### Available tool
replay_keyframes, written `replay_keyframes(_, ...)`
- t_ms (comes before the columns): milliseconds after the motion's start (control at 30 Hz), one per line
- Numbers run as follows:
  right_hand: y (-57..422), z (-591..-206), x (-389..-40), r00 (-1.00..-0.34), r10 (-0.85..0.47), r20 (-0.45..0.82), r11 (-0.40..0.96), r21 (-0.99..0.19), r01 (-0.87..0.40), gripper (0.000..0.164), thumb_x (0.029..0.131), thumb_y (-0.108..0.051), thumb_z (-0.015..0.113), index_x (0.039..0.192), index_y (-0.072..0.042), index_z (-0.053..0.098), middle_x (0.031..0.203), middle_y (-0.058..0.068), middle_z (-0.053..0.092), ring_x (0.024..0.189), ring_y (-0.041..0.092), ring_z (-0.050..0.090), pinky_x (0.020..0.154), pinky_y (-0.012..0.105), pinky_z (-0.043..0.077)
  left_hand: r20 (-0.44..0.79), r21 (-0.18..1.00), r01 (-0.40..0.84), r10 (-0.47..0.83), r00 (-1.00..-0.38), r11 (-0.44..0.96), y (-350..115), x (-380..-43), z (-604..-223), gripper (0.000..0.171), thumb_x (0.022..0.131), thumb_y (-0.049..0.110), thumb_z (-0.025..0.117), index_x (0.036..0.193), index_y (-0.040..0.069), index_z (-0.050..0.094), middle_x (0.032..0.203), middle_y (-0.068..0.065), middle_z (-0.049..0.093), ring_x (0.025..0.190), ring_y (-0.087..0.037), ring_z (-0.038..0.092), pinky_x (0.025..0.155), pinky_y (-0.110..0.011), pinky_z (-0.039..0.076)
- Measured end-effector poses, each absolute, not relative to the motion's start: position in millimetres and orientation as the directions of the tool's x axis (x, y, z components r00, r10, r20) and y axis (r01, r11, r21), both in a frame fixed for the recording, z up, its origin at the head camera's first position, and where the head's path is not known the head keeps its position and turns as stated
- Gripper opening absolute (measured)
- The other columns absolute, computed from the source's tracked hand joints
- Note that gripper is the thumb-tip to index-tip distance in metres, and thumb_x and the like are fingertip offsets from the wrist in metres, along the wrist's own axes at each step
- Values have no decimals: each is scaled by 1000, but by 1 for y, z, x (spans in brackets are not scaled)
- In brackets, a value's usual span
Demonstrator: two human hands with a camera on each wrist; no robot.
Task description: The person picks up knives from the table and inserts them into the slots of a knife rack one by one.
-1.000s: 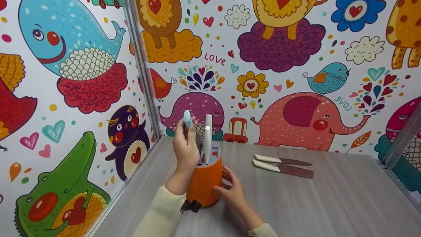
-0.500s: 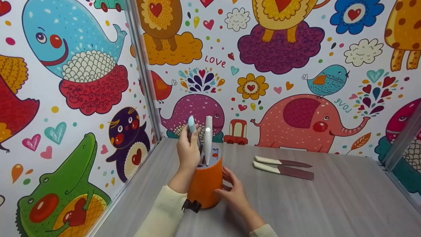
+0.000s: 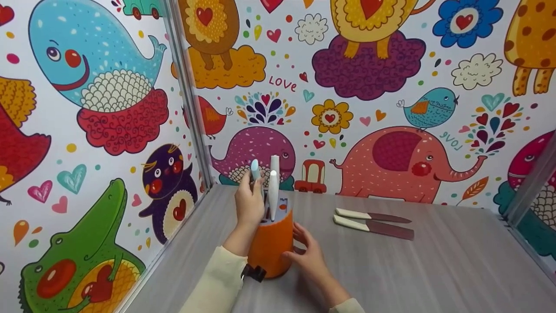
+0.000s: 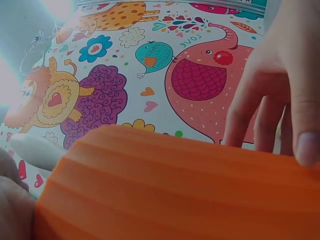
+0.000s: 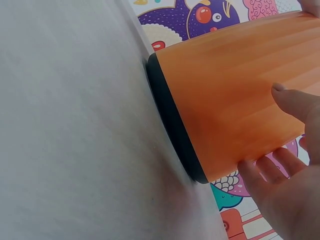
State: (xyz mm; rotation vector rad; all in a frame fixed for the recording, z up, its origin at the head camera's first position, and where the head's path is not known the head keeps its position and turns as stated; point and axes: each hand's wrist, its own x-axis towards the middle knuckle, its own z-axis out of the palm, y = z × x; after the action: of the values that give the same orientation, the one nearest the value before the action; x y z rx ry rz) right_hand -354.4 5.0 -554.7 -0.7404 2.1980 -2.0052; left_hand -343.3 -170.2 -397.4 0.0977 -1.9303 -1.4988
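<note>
An orange knife block [image 3: 271, 248] with a grey slotted top stands upright on the table, its dark base showing in the right wrist view. My left hand [image 3: 249, 206] grips the pale blue handle of a knife [image 3: 255, 167] over the left side of the block's top; the fingers hide much of it. Two white-handled knives stand in the slots, the nearer knife [image 3: 273, 191] in front of the farther knife [image 3: 275, 161]. Low on the block's right side, my right hand [image 3: 310, 254] holds it, thumb on the near face and fingers behind.
Two knives with cream handles and dark brown blades lie side by side to the right, the farther knife [image 3: 369, 215] and the nearer knife [image 3: 371, 227]. Cartoon-printed walls [image 3: 321, 69] border the grey table [image 3: 391, 274] at the left and back.
My left hand has lowered the blue-handled knife and shifted it slightly right, so its handle sits closer to the block's top. My right hand keeps its hold on the block.
</note>
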Motion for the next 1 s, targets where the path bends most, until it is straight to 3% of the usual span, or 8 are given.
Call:
replay_keyframes(267,6,-554,-355,-874,-395,283,31,-947,-320,84,82,-33,81,152,-24,36,152,5,47,137,28,48,109,50,44,388,896,218,-445,-807,386,-169,-345,-392,35,104,28,50,137,17,51,127,-6,66,118,-26,62,105,-54,47)
replay_keyframes(500,5,-552,-353,-881,-390,266,25,-954,-299,84,81,-34,81,151,-24,37,150,5,48,136,28,48,109,48,45,397,898,236,-453,-798,371,-171,-348,-393,36,104,25,51,138,17,50,130,-7,64,120,-26,61,105,-52,47)
replay_keyframes(667,2,-552,-352,-890,-386,242,26,-962,-273,83,81,-36,81,151,-27,37,150,1,48,137,25,47,110,47,44,495,867,368,-498,-712,336,-178,-342,-395,37,103,21,53,139,11,50,137,-11,59,126,-27,58,108,-45,47)
replay_keyframes(867,1,-554,-352,-891,-382,246,25,-961,-276,83,81,-34,81,151,-28,37,151,-3,47,138,23,47,111,47,43,659,752,457,-527,-536,476,-190,-325,-410,45,100,23,58,140,6,47,142,-11,54,136,-25,48,116,-46,37)
replay_keyframes(1000,2,-556,-354,-896,-373,241,40,-961,-275,80,82,-32,81,150,-31,38,151,-2,47,138,23,46,111,47,43,707,707,492,-469,-530,508,-196,-320,-442,60,94,26,60,146,5,39,149,-14,45,140,-28,41,118,-55,30)
